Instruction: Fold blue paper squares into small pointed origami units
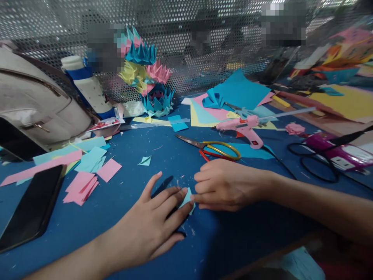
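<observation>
A small light-blue piece of folded paper (pixel 188 197) lies on the blue table between my two hands. My left hand (pixel 159 219) is spread flat, its fingertips pressing on the paper's left side and its thumb and little finger stretched apart. My right hand (pixel 225 184) is curled closed at the paper's right edge, a fingertip meeting it; its inner side is hidden. Just beyond lie scissors (pixel 208 147) with yellow and red handles. A small folded light-blue paper (pixel 145 160) rests farther off. To the left are pink paper squares (pixel 81 188) and light-blue squares (pixel 91 159).
A pink glue gun (pixel 241 127) lies behind the scissors, its cord running right toward a purple power strip (pixel 340 149). Folded-paper flowers (pixel 157 99) stand at the back near perforated metal. A phone (pixel 33 206), a bottle (pixel 87 85) and a bag (pixel 35 93) occupy the left.
</observation>
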A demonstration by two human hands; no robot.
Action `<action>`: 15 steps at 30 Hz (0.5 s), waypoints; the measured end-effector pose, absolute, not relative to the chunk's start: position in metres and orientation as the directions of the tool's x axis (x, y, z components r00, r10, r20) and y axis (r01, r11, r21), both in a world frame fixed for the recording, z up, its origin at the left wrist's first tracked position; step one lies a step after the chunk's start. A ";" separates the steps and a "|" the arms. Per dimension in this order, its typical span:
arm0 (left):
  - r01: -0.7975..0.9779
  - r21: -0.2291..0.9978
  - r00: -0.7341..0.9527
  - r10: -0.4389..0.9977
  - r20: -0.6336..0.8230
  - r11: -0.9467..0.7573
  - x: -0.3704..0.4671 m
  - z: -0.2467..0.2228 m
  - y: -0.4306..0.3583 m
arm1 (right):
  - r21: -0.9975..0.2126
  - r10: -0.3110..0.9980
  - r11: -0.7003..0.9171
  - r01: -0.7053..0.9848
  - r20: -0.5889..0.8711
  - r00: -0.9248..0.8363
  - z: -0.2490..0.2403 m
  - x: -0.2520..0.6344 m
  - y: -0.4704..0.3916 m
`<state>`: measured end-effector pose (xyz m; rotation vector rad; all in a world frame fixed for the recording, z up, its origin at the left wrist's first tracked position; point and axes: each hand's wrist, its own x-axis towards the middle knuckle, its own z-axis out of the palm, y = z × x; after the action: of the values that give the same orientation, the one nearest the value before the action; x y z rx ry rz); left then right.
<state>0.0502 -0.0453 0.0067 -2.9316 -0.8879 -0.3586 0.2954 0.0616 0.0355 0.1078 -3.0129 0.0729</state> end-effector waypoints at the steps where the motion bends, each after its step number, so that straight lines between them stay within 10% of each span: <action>1: 0.551 0.017 0.805 0.537 0.254 -0.834 0.050 0.005 -0.046 | -0.071 -0.062 0.995 -0.071 0.116 -0.991 0.036 0.295 0.060; 10: 0.583 0.004 0.699 0.504 0.507 -0.813 0.064 -0.006 -0.037 | -0.291 -0.076 0.948 -0.133 0.199 -0.977 0.031 0.292 0.062; 15: 0.548 0.044 0.693 0.483 0.535 -0.835 0.062 0.002 -0.034 | -0.563 0.170 0.821 -0.094 0.399 -0.901 0.021 0.289 0.072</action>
<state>0.0618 -0.0337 0.0015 -2.7802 -0.8500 -0.8277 0.2891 0.0723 0.0211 -0.0569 -2.5648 0.8238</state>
